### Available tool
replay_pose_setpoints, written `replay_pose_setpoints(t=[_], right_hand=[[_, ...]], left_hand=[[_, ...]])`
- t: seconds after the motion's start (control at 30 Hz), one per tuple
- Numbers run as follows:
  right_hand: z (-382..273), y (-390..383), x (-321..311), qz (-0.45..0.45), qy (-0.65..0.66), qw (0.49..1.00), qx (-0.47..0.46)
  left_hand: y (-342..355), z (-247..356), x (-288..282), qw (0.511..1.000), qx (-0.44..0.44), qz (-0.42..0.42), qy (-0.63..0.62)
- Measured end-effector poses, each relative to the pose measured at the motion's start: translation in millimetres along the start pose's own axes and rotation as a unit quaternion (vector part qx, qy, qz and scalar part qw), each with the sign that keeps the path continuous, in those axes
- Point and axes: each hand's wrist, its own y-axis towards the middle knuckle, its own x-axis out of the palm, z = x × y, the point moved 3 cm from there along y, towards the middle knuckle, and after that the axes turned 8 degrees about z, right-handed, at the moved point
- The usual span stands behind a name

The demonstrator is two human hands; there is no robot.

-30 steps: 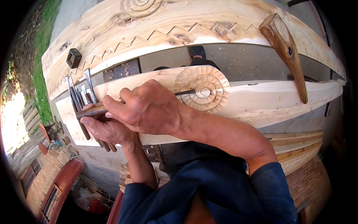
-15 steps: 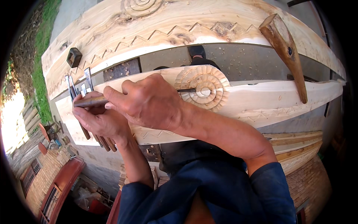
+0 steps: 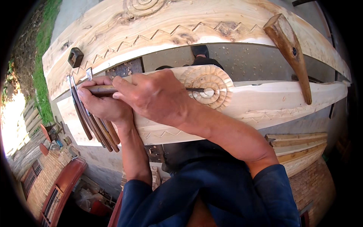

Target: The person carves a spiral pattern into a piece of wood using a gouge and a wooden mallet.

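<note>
A carving chisel [image 3: 99, 90] with a dark wooden handle lies across both hands. My right hand [image 3: 159, 99] is closed around its middle. My left hand [image 3: 107, 110] curls its fingers about the handle's left end. From the right fist the thin dark shank points right, and its tip lies over the centre of a carved round rosette [image 3: 219, 85]. That rosette, with rings of scalloped cuts, is on a long pale wooden board [image 3: 272, 98] in front of me. Several more chisels [image 3: 84, 118] lie side by side just left of my left hand, partly hidden by it.
A wooden mallet [image 3: 293, 51] rests at the right, bridging the gap between the boards. Beyond lies a second carved board [image 3: 162, 28] with a zigzag groove, carrying a dark hollow block [image 3: 75, 57]. Wood chips dot the grey floor [image 3: 242, 62]. More planks [image 3: 300, 143] stand lower right.
Both hands and the chisel have shifted to the right, and the tip has moved onto the rosette's centre. My left hand has come away from over the row of chisels, uncovering more of them.
</note>
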Motion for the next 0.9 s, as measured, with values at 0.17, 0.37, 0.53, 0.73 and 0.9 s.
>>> replay_pose_setpoints(t=[0.17, 0.37, 0.53, 0.73, 0.9], right_hand=[[-4.5, -0.5, -4.0, -0.027, 0.02, 0.999, 0.009], [-8.7, -1.5, -2.3, 0.023, 0.012, 0.999, -0.044], [-12.4, 1.6, -1.8, 0.022, 0.022, 0.998, -0.053], [-12.4, 2.6, -1.7, 0.02, 0.027, 0.998, -0.044], [-11.2, 2.6, -4.6, 0.014, 0.035, 0.998, -0.04]], left_hand=[[-5.5, 4.4, 4.2, 1.0, -0.005, 0.001, -0.016], [-0.5, -1.1, -1.6, 0.988, -0.011, 0.064, -0.142], [7.3, -3.4, -11.7, 0.987, 0.03, 0.018, -0.16], [4.9, 1.7, -9.5, 0.989, 0.048, 0.03, -0.138], [4.3, 1.7, -10.2, 0.99, 0.052, 0.013, -0.133]])
